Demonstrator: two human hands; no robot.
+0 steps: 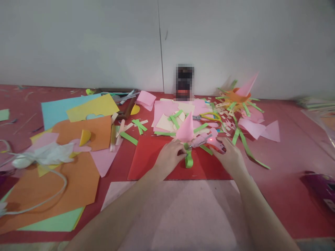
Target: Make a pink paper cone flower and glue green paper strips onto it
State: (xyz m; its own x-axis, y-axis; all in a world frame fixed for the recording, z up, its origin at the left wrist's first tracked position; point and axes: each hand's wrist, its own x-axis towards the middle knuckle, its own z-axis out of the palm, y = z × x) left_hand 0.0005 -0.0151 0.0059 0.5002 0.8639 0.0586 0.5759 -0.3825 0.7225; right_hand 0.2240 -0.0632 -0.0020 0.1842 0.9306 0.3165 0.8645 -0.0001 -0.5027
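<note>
Above a red sheet (146, 153), my left hand (169, 155) pinches a curled green paper strip (188, 161). My right hand (230, 157) is closed around a pink glue gun (201, 139) with a small glowing red light. Its metal nozzle points left, close to the strip and my left fingertips; whether it touches cannot be told. Just behind my left hand stands a pink paper cone (185, 128), tip upward, its base partly hidden by my fingers.
Scissors with yellow handles (210, 115) lie behind the glue gun among paper scraps. An orange and green paper piece with a pink cone (237, 97) stands back right. Orange sheets (81, 177) and a white cable (64, 183) spread left. A purple object (320, 188) lies right.
</note>
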